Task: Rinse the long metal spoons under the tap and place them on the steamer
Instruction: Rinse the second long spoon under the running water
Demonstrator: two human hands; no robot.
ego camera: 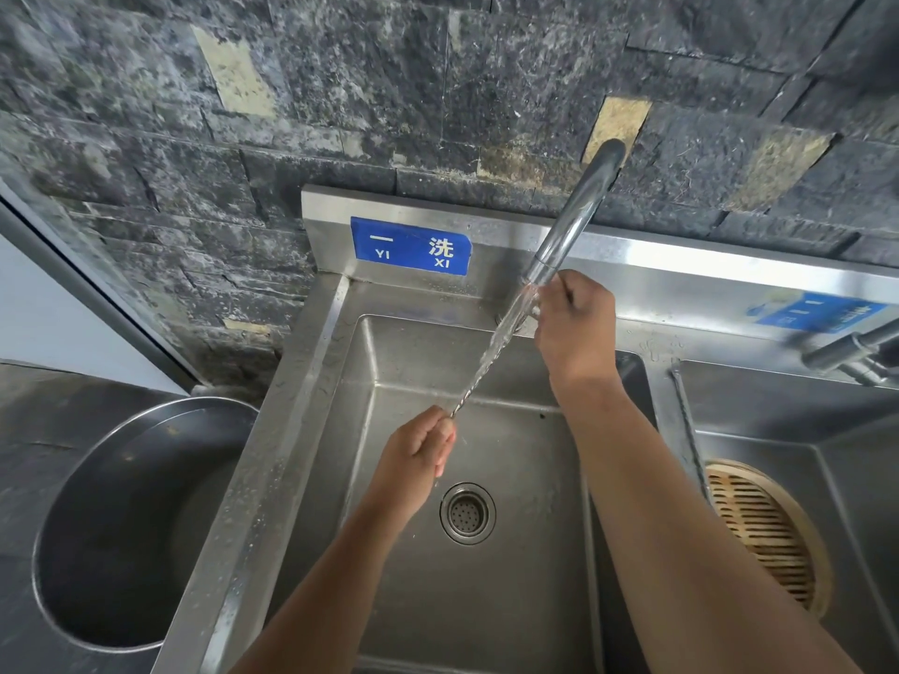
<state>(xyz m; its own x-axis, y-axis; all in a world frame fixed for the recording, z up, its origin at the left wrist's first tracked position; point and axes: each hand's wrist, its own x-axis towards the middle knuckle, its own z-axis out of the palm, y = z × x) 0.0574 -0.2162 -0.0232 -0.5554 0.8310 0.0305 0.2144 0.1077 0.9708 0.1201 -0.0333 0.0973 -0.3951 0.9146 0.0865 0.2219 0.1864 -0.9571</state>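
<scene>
A long metal spoon [479,372] with a twisted handle slants across the left sink basin [511,600], and water from the curved tap [579,211] runs down along it. My left hand [418,454] grips its lower end above the drain. My right hand [574,323] is closed around its upper end right under the tap's mouth; the spoon's bowl is hidden there. A round bamboo steamer [764,532] lies in the right basin. Another long twisted spoon [688,430] rests along the divider between the basins, reaching toward the steamer.
A large empty metal pot [131,527] stands on the dark counter left of the sink. The drain strainer [468,513] sits mid-basin. A second tap [851,352] juts in at the right. A dark stone wall rises behind, with a blue label [411,245] on the backsplash.
</scene>
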